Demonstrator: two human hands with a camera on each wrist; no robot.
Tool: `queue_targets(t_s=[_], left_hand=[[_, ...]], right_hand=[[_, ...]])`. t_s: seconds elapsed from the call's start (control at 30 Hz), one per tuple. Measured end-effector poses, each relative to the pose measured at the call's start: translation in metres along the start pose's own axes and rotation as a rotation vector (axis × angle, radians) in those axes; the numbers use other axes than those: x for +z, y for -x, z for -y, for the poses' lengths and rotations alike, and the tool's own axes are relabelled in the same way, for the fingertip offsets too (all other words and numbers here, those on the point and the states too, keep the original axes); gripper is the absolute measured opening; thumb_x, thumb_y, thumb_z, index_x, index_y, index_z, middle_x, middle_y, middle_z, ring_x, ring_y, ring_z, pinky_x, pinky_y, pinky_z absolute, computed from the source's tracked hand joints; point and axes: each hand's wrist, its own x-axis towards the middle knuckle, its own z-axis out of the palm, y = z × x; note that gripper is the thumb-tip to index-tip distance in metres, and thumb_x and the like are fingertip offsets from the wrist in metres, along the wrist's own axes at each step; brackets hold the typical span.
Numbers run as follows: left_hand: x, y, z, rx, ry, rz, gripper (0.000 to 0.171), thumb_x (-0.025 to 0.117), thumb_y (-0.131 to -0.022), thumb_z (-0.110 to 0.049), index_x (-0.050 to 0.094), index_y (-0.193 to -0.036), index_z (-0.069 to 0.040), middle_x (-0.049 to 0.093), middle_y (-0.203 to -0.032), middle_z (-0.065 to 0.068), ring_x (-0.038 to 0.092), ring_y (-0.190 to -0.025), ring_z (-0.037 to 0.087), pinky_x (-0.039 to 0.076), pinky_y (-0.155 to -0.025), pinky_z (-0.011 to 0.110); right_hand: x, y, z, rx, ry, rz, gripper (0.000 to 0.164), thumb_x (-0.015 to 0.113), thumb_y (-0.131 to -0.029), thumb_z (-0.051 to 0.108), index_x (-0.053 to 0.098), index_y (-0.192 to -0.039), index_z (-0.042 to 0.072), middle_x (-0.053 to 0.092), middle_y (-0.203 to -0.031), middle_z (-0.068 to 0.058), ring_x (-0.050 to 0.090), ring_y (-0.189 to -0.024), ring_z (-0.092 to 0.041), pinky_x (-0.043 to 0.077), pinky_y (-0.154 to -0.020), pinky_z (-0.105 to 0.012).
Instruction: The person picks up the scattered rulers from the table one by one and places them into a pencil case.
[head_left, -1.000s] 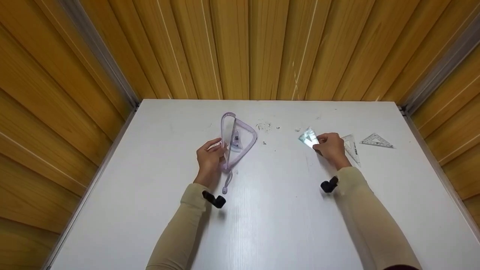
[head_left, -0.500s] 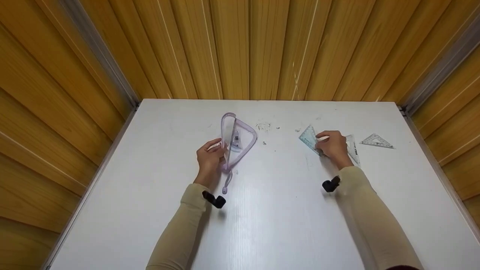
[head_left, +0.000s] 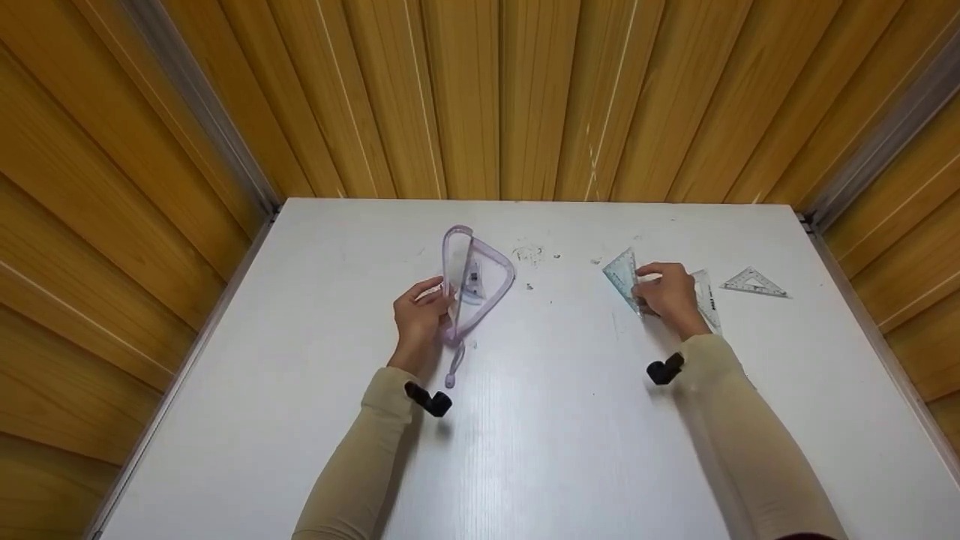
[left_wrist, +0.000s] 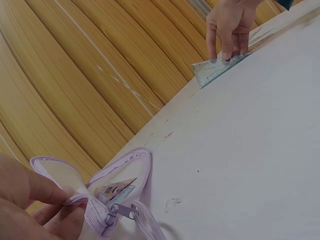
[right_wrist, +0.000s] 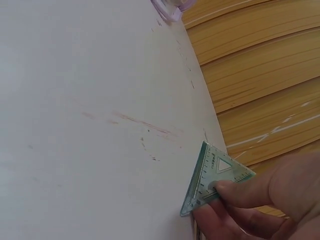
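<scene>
My left hand [head_left: 418,319] grips the near-left edge of a clear zip pouch [head_left: 486,316] with purple trim, its mouth spread apart. Inside the pouch, in the left wrist view, lie small clear pieces [left_wrist: 116,192] with dark printing; their exact kind is partly hidden. Toward the right of the table, my right hand [head_left: 670,298] pinches a greenish clear set square [head_left: 621,271] between thumb and fingers, tilted up with its lower edge at the table. Another clear set square [head_left: 706,301] lies just right of that hand, partly covered by it.
A third set square [head_left: 754,283] lies flat farther right. The pouch's purple zip pull strap [head_left: 453,367] hangs toward me. Wood-patterned panels [head_left: 525,97] rise behind and beside the white table [head_left: 525,450]. Dark marks [head_left: 528,253] dot its surface.
The greenish set square in my right hand has turned and shifted slightly right, losing its bright glare. My left hand and the pouch have stayed in place.
</scene>
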Motion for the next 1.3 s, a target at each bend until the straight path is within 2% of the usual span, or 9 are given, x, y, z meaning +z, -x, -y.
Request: queue_targets(t_s=[0.27, 0.63, 0.9, 1.0, 1.3], left_hand=[[-0.003, 0.000, 0.001, -0.013, 0.004, 0.003, 0.034, 0.073, -0.088, 0.007, 0.074, -0.120, -0.005, 0.077, -0.105, 0.015, 0.071, -0.084, 0.023, 0.054, -0.059, 0.026], [-0.004, -0.001, 0.005, -0.004, 0.002, -0.004, 0.033, 0.073, -0.088, 0.007, 0.074, -0.119, -0.005, 0.076, -0.106, 0.017, 0.070, -0.083, 0.022, 0.053, -0.059, 0.025], [-0.002, 0.001, 0.003, -0.002, 0.004, 0.000, 0.033, 0.073, -0.089, 0.006, 0.074, -0.120, -0.005, 0.076, -0.106, 0.016, 0.069, -0.084, 0.022, 0.053, -0.063, 0.025], [-0.002, 0.001, 0.003, -0.001, -0.001, 0.000, 0.034, 0.073, -0.088, 0.006, 0.074, -0.121, -0.005, 0.076, -0.105, 0.016, 0.068, -0.084, 0.021, 0.052, -0.062, 0.025], [-0.002, 0.000, 0.001, 0.006, -0.006, 0.017, 0.031, 0.072, -0.090, 0.006, 0.075, -0.118, -0.006, 0.076, -0.104, 0.016, 0.067, -0.078, 0.020, 0.051, -0.057, 0.025]], right_hand=[[0.000, -0.003, -0.001, 0.036, -0.126, 0.042, 0.045, 0.067, -0.094, 0.004, 0.060, -0.139, 0.004, 0.069, -0.111, -0.020, 0.071, -0.078, -0.017, 0.060, -0.067, -0.030], [0.000, 0.001, 0.005, 0.034, -0.175, 0.089, 0.045, 0.069, -0.097, 0.009, 0.058, -0.141, 0.010, 0.067, -0.117, -0.020, 0.069, -0.084, -0.018, 0.061, -0.072, -0.033], [0.001, 0.001, 0.014, 0.025, -0.153, 0.103, 0.047, 0.069, -0.098, 0.012, 0.057, -0.143, 0.009, 0.067, -0.120, -0.021, 0.071, -0.086, -0.018, 0.060, -0.075, -0.032], [0.002, 0.000, 0.017, 0.035, -0.179, 0.115, 0.048, 0.069, -0.098, 0.012, 0.057, -0.144, 0.010, 0.066, -0.121, -0.021, 0.070, -0.087, -0.018, 0.060, -0.076, -0.032], [0.008, -0.004, 0.022, 0.017, -0.229, 0.097, 0.047, 0.071, -0.094, 0.005, 0.059, -0.140, 0.005, 0.067, -0.114, -0.021, 0.072, -0.076, -0.015, 0.061, -0.075, -0.036]])
